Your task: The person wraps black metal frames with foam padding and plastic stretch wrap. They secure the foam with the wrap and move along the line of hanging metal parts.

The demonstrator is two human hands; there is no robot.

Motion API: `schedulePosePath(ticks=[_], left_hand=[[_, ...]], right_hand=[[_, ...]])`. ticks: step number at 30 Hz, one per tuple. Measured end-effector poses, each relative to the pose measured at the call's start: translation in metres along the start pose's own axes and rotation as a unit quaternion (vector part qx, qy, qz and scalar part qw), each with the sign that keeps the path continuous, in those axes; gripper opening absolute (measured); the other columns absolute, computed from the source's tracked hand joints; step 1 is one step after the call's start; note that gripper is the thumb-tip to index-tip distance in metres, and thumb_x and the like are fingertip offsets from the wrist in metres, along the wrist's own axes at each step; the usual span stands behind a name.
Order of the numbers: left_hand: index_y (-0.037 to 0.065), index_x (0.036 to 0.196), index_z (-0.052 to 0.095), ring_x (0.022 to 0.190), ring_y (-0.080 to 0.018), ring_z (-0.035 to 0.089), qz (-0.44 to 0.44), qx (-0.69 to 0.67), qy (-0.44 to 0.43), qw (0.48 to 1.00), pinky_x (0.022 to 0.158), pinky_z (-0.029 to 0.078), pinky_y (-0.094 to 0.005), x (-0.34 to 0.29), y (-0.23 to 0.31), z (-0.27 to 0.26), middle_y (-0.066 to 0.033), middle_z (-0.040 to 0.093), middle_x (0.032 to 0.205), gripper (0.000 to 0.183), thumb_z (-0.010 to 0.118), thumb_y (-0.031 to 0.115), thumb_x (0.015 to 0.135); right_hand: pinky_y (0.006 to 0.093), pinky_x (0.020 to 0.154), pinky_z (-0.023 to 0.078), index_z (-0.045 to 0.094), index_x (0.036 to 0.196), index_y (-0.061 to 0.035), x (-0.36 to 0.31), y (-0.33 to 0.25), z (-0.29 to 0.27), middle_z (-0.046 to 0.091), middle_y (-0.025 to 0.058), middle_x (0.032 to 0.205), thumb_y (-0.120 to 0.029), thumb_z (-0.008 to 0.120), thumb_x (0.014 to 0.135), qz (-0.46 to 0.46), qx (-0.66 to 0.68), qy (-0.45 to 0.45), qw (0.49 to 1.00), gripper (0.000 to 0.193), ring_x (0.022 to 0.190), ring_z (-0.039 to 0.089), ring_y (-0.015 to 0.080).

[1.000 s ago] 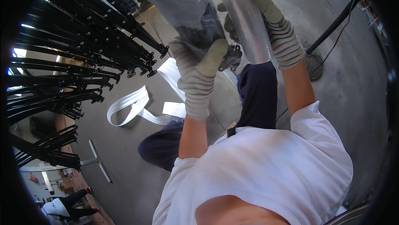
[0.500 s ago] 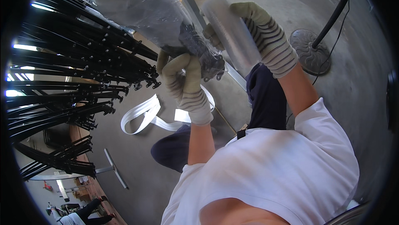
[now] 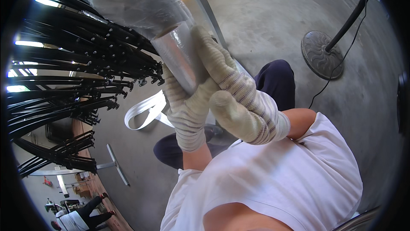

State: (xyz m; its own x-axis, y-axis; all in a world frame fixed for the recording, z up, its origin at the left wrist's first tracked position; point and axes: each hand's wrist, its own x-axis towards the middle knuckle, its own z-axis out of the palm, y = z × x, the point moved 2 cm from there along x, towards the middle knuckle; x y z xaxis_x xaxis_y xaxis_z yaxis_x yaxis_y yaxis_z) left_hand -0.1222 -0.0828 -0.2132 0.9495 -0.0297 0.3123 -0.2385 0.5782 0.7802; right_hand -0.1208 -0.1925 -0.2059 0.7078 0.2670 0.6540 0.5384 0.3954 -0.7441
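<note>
A roll of clear stretch film (image 3: 177,54) with a brown cardboard core tilts up in front of me, against a bundle wrapped in clear film (image 3: 132,7). My left hand (image 3: 185,109), in a striped knit glove, grips the roll's lower end. Gloved the same way, my right hand (image 3: 241,90) lies along the roll's right side. Its fingers are stretched out and its thumb stands apart. The roll and my hands hide the lower end of the wrapped bundle.
Many black metal rods (image 3: 85,56) with jointed ends jut in from the left. White strapping (image 3: 145,111) lies looped on the floor. A round ornate stand base (image 3: 318,54) with a pole and cable stands right. A grey metal leg (image 3: 205,9) rises behind. Another person (image 3: 81,218) is far lower left.
The film roll has passed from my right hand at the right to my left hand, beside the bundle. My left hand no longer pinches the bundle's end; my right hand has come left and down, fingers straightened.
</note>
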Motion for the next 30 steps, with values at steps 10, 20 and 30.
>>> schedulePosePath(ticks=[10,20,30], left_hand=[[0.006,0.097,0.039,0.096,-0.0158,0.045,0.222,0.392,0.197,0.870,0.083,0.039,-0.0279,0.004,0.002,0.010,-0.0081,0.044,0.107,0.054,0.074,0.006,0.056],[0.007,0.103,0.043,0.086,-0.0115,0.052,0.240,0.264,0.272,0.894,0.077,0.044,-0.0248,0.001,0.019,-0.043,-0.0042,0.053,0.097,0.065,0.080,0.010,0.050],[0.003,0.107,0.045,0.085,-0.0102,0.050,0.241,0.216,0.239,0.916,0.076,0.041,-0.0211,0.032,-0.012,-0.054,-0.0050,0.052,0.097,0.046,0.065,0.021,0.070]], right_hand=[[0.0272,0.091,0.036,0.039,0.118,-0.0017,0.057,0.068,-0.036,0.050,0.0089,0.109,-0.029,0.068,0.069,0.106,0.174,-0.004,0.979,0.063,0.104,0.045,0.0145],[0.0243,0.076,0.046,0.054,0.101,-0.0052,0.084,0.068,-0.019,0.059,0.0034,0.090,-0.018,0.079,0.055,0.154,0.200,-0.126,0.959,0.053,0.083,0.055,0.0108],[0.0262,0.084,0.043,0.036,0.118,-0.0051,0.075,0.046,-0.004,0.053,0.0041,0.103,-0.017,0.078,0.055,0.365,0.198,0.046,0.908,0.077,0.094,0.050,0.0114]])
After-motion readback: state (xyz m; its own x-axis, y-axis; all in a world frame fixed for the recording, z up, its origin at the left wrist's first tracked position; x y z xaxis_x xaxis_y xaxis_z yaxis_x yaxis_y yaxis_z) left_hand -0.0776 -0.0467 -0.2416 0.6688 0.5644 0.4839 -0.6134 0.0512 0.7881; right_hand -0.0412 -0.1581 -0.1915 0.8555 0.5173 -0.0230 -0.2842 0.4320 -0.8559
